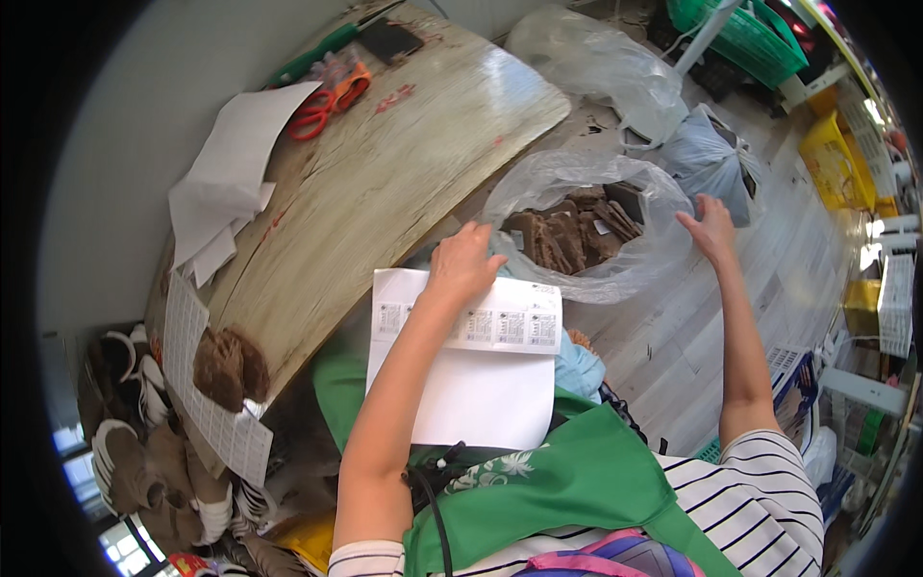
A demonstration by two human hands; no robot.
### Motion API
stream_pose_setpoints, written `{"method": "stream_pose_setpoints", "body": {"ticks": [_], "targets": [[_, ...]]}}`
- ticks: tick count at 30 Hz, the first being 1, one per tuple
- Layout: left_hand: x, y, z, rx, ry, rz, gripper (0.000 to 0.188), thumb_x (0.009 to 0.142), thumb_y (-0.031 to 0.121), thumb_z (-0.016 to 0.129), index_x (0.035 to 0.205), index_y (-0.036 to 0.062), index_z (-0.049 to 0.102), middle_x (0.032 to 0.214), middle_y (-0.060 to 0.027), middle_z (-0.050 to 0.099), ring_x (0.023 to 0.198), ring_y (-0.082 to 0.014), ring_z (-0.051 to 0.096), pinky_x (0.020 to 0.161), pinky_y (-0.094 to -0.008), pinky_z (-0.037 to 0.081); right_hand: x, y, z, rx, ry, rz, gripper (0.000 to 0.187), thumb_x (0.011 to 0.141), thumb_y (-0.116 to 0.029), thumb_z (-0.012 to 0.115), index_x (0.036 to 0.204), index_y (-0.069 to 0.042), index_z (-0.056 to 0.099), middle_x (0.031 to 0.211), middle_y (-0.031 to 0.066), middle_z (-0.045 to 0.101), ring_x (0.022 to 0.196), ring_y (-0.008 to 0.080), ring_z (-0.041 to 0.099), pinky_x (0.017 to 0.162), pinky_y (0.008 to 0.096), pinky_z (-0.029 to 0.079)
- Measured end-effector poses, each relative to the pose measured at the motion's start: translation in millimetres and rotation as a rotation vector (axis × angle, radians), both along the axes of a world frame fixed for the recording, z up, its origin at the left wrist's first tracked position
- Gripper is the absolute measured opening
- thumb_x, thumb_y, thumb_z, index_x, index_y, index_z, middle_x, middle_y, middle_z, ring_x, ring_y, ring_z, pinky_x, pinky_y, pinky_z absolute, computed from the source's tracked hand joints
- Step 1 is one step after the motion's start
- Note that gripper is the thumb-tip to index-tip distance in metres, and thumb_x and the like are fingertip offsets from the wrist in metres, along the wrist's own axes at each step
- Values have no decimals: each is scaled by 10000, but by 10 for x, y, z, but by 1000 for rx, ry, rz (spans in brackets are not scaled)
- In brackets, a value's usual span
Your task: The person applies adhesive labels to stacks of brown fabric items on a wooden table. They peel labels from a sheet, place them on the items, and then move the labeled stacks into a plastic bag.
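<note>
A clear plastic bag stands with its mouth wide, holding several flat, fuzzy brown pieces. My left hand is at the bag's left rim, its fingers bent over the edge and partly hidden. On the opposite side, my right hand has the right rim between thumb and fingers. A white sheet of printed labels lies across my lap, partly under my left forearm. Its upper part is folded over, showing a row of small printed labels.
A wooden table on the left bears red-handled scissors, white papers and a brown fuzzy piece on another label sheet. Shoes are piled at lower left. Tied plastic bags and a yellow basket stand beyond.
</note>
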State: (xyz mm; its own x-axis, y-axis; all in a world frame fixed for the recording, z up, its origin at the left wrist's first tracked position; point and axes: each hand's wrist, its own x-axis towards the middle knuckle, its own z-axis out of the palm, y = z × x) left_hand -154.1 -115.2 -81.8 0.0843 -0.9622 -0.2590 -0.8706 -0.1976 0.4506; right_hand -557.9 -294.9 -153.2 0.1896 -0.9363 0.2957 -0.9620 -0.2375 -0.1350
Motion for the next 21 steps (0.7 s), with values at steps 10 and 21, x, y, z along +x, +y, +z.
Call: {"method": "stream_pose_setpoints", "body": {"ticks": [10, 21], "targets": [[136, 367, 713, -386, -55, 150, 248, 847, 223, 737, 977, 18, 680, 753, -164, 685, 756, -386, 676, 684, -470, 531, 2221, 1616, 1373, 637, -541, 900, 579, 751, -165, 836, 1264, -35, 602, 1067, 106, 648, 984, 199, 616, 860, 336, 497], [712, 2087, 1812, -849, -451, 343, 194, 856, 171, 719, 725, 94, 599, 609, -63, 581, 586, -244, 590, 581, -355, 411, 3393, 2511, 1909, 1359, -865, 1134, 254, 875, -95, 751, 1071, 15, 635, 907, 11, 651, 850, 79, 581, 737, 274, 490]]}}
